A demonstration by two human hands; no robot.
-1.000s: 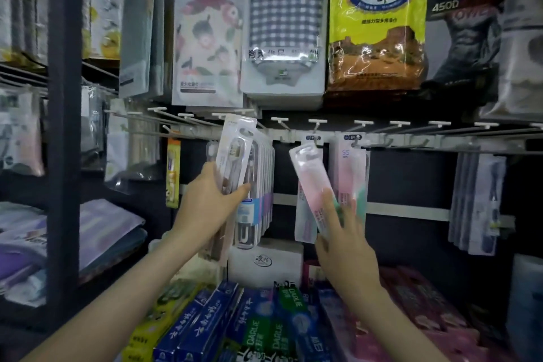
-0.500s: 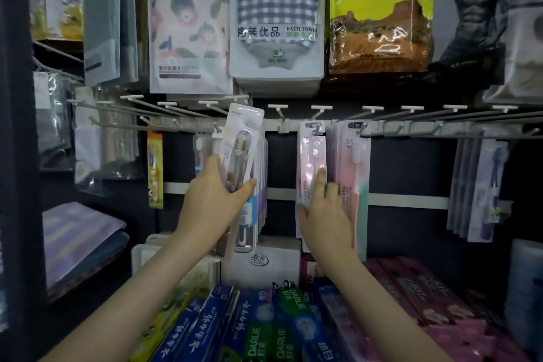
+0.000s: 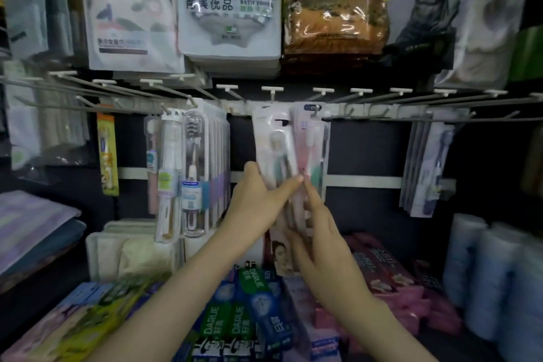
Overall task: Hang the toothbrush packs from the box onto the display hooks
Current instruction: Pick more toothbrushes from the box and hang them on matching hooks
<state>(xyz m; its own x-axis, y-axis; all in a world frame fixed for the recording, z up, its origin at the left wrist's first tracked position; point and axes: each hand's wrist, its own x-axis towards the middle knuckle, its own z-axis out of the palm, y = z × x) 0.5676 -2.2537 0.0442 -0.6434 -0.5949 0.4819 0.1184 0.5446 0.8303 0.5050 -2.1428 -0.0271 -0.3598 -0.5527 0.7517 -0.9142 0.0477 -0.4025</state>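
My left hand [image 3: 258,200] grips a clear toothbrush pack [image 3: 273,141] with a pale brush, thumb across its front. The pack's top is up at the centre hook [image 3: 282,121], just left of the pink toothbrush pack [image 3: 308,153] hanging there. My right hand [image 3: 320,232] reaches up from below, and its straight fingertips touch the lower part of the pink pack beside my left thumb. More toothbrush packs [image 3: 194,170] hang in a thick row to the left. Another bunch of packs [image 3: 426,167] hangs at the right. The box is not in view.
A row of white-tipped hooks [image 3: 360,91] juts out above the packs. Bagged towels [image 3: 232,9] hang over them. Toothpaste cartons [image 3: 241,326] and pink cartons [image 3: 390,279] lie on the shelf below my arms. White rolls [image 3: 484,267] stand at the right.
My left hand has carried its pack from the left row across to the centre hook. My right hand has slid down the pink pack, which now hangs. The view has tilted downward.
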